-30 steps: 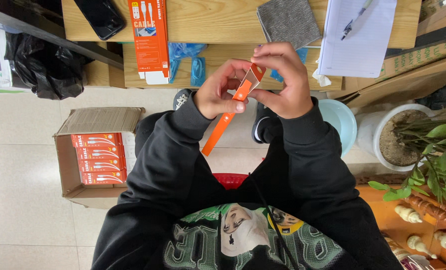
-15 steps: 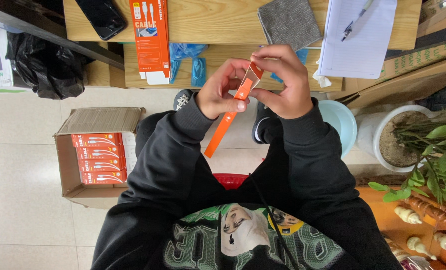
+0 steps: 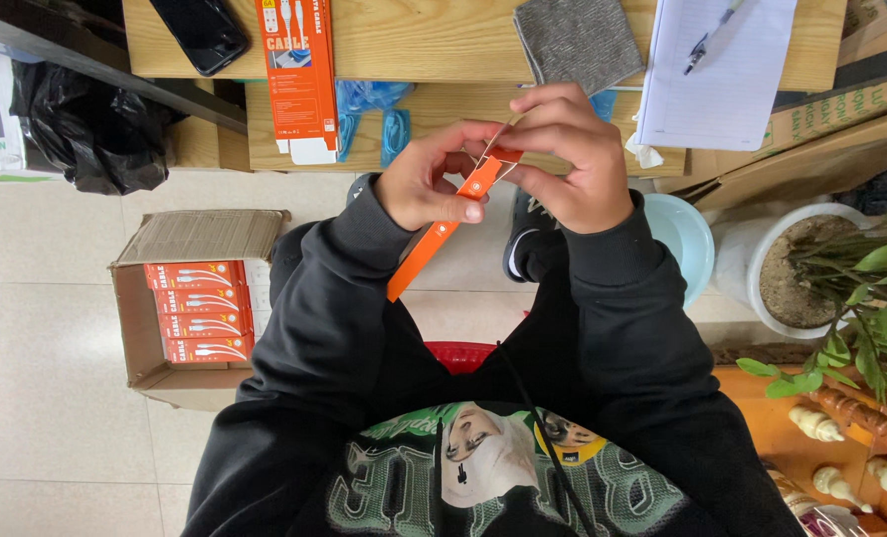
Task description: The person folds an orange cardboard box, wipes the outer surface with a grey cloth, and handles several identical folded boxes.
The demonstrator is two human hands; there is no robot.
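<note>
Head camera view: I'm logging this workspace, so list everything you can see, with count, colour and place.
Slim carton: one, orange, held in both hands, top flap open.
Flat carton: one, orange and white, on the wooden table.
Phone: one, black, table's left end.
Cloth: one, grey, on the table.
Paper pad: one, white, table's right, with a pen on it.
Cardboard box: one, brown, on the floor at left, holding four orange cartons.
Plastic bag: one, black, far left.
Potted plant: one, green in a white pot, right.
Stool: one, pale blue, beside the pot.
Left hand, right hand: two, gripping the slim carton.
</note>
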